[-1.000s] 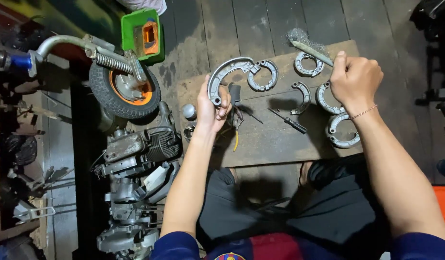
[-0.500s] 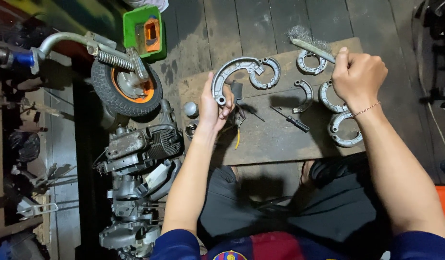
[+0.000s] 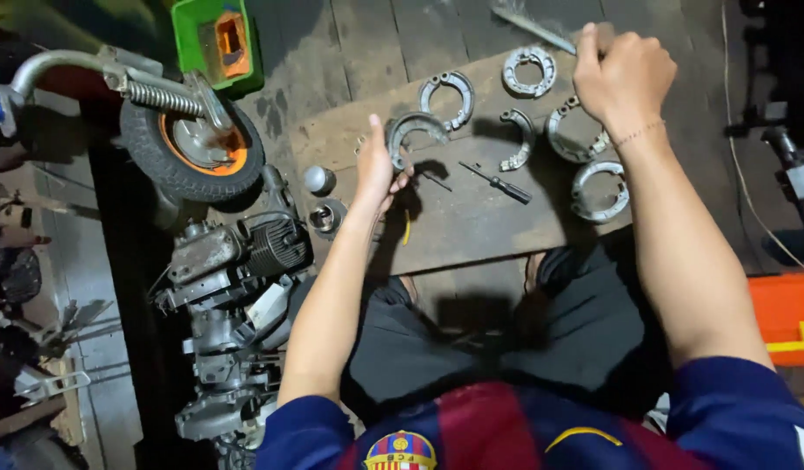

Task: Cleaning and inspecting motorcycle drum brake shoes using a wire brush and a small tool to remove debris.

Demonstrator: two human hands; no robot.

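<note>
My left hand [image 3: 380, 170] grips a curved metal brake shoe [image 3: 415, 129], lifted a little over the wooden board [image 3: 472, 218]. My right hand [image 3: 624, 74] is closed on the handle of a brush [image 3: 532, 26] whose bristles point toward the far left. Around the hands lie more brake shoes: one pair [image 3: 448, 91] behind the held shoe, another [image 3: 529, 70] near the brush, a single shoe [image 3: 517, 139], and two pairs [image 3: 576, 135] [image 3: 599, 191] under my right forearm. A small screwdriver [image 3: 499, 183] lies mid-board.
A small wheel [image 3: 193, 148] with orange hub and spring fork stands at left. An engine block [image 3: 237, 252] and metal parts lie below it. A green bin [image 3: 217, 39] sits at the back, an orange box [image 3: 789, 318] at right. A metal cup [image 3: 325, 218] and knob [image 3: 318, 179] lie by the board.
My left hand has lifted one brake shoe away from the pair it rested on. My right hand with the brush has moved up toward the board's far edge.
</note>
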